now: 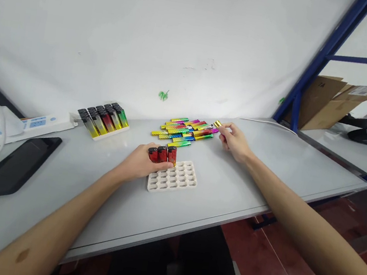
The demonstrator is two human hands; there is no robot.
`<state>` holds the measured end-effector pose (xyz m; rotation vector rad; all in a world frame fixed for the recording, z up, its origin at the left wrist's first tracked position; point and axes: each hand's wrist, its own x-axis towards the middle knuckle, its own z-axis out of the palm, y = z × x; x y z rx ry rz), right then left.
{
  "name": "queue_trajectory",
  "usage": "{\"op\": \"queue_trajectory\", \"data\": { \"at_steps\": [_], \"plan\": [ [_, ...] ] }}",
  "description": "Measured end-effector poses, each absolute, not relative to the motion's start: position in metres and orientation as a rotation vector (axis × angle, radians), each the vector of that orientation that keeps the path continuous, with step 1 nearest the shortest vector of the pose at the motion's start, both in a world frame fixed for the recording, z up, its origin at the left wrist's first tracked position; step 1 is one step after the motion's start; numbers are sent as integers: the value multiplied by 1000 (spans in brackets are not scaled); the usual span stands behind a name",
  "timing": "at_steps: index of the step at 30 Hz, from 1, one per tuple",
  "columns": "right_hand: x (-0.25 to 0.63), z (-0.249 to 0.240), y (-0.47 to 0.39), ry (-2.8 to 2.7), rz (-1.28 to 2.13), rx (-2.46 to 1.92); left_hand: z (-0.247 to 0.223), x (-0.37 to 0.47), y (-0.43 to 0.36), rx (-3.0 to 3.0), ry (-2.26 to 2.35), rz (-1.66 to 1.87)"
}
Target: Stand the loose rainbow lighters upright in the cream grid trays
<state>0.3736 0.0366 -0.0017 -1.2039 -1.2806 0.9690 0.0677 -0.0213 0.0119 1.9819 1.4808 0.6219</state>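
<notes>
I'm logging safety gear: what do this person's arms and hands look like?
The left forearm and right forearm are bare, with no sleeve, watch or bracelet visible; the left hand and right hand are ungloved. An oval mark shows on the left forearm.

"What colour are the lighters (162, 154) in the left hand (141, 163)?"
"Red, with black tops (162, 148)."
"And beyond that grip?"
"A pile (184, 131) of shiny green, gold, blue and magenta."
"The tray (172, 188) by the grip?"
"Off-white."
"And the piece (217, 124) pinched in the right hand (234, 141)?"
"Metallic gold."
</notes>
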Motion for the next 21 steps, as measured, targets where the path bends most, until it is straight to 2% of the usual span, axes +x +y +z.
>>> {"op": "queue_trajectory", "data": {
  "at_steps": [4, 10, 21],
  "plan": [
    [368, -2, 30, -1388, 1211, -1166, 13, 69, -22, 1980, 1486, 609],
    [372, 4, 26, -1528, 1218, -1070, 13, 69, -22, 1987, 1488, 612],
    [364, 5, 17, -1396, 1445, -889, 10, 67, -21, 1951, 1489, 612]
  ]
}}
